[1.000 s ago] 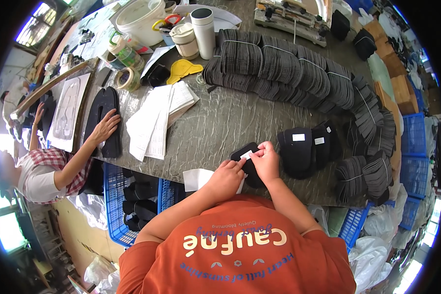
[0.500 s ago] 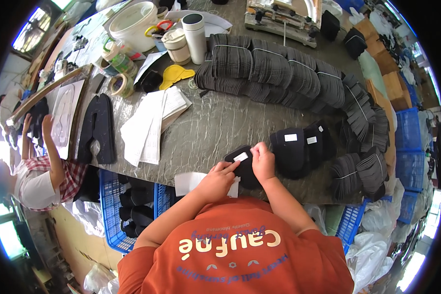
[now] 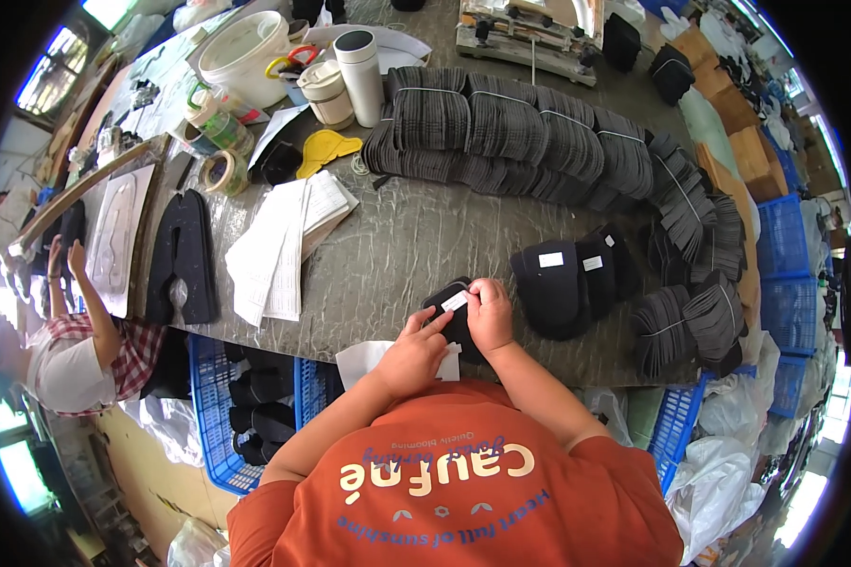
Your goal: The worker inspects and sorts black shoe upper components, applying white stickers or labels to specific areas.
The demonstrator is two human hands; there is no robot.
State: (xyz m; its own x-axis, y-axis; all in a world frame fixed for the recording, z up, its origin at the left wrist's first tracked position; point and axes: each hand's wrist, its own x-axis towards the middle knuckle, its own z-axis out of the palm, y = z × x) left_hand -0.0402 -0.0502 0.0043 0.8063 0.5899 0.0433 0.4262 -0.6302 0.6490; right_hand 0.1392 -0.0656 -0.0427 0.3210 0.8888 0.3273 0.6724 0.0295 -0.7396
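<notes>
On the near edge of the table, a black insole-shaped pad (image 3: 460, 333) lies between my hands, bearing a small white label (image 3: 454, 300). My left hand (image 3: 416, 356) rests on the pad's left side, its index and middle fingers stretched out with the tips by the label. Fingers bent into a pinch, my right hand (image 3: 490, 319) is at the label's right end; what is between the fingertips is hidden. Beside it on the right lies a row of overlapping black pads (image 3: 550, 298) with white labels. A white sheet (image 3: 357, 361) sits partly under my left hand.
Tied bundles of dark pads (image 3: 506, 123) curve along the far and right table. White papers (image 3: 274, 250), a yellow cap-shaped piece (image 3: 326, 151), a flask (image 3: 359, 80) and a bucket (image 3: 246, 57) stand left. Blue crates (image 3: 219, 406) flank me below. Another person (image 3: 85, 354) works at left.
My right hand has shifted slightly from the pad's upper right edge onto the label's right end. My left fingers stay on the pad. The whole view has shifted a little.
</notes>
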